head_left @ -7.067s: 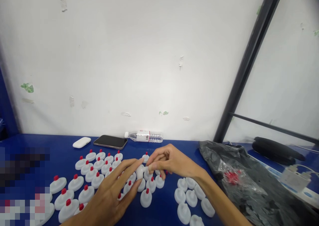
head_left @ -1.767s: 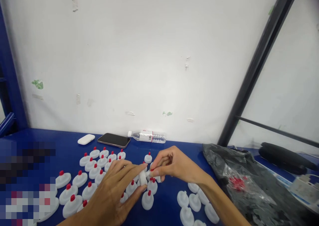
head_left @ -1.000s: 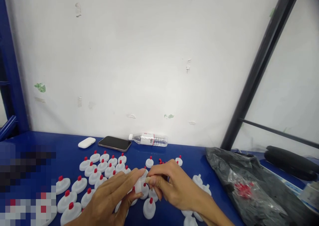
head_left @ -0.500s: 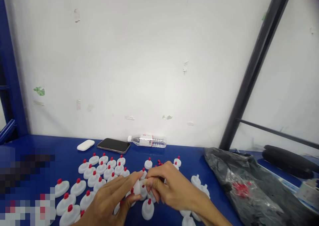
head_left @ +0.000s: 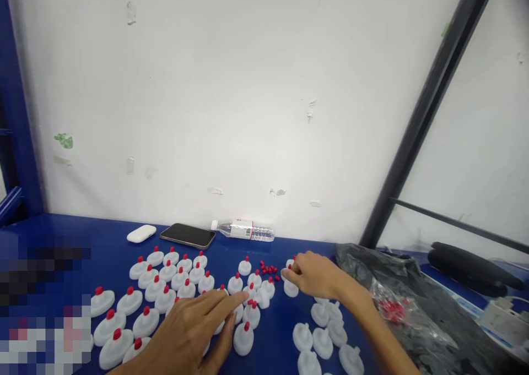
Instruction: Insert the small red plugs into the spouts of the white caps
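My left hand (head_left: 194,325) is low at center, its fingers stretched and thumb apart, over a group of white round lids with red tips. A red-tipped lid (head_left: 243,339) stands just right of its thumb. Near its index fingertip, a white lid (head_left: 263,298) lies tilted among upright ones. My right hand (head_left: 312,276) is farther right with fingers curled together at a white lid (head_left: 291,288); what its fingertips pinch, if anything, is hidden. Just left of it lie several loose small red caps (head_left: 268,268).
Several white lids without red caps (head_left: 323,342) lie below my right forearm. Rows of red-tipped lids (head_left: 156,288) fill the left. A phone (head_left: 188,235), white case (head_left: 141,233) and plastic bottle (head_left: 243,229) lie by the wall. A black plastic bag (head_left: 372,262) covers the right.
My hands have come apart from the white lid they handled together. The right hand has moved right and away; the left stays over the lids with fingers stretched.
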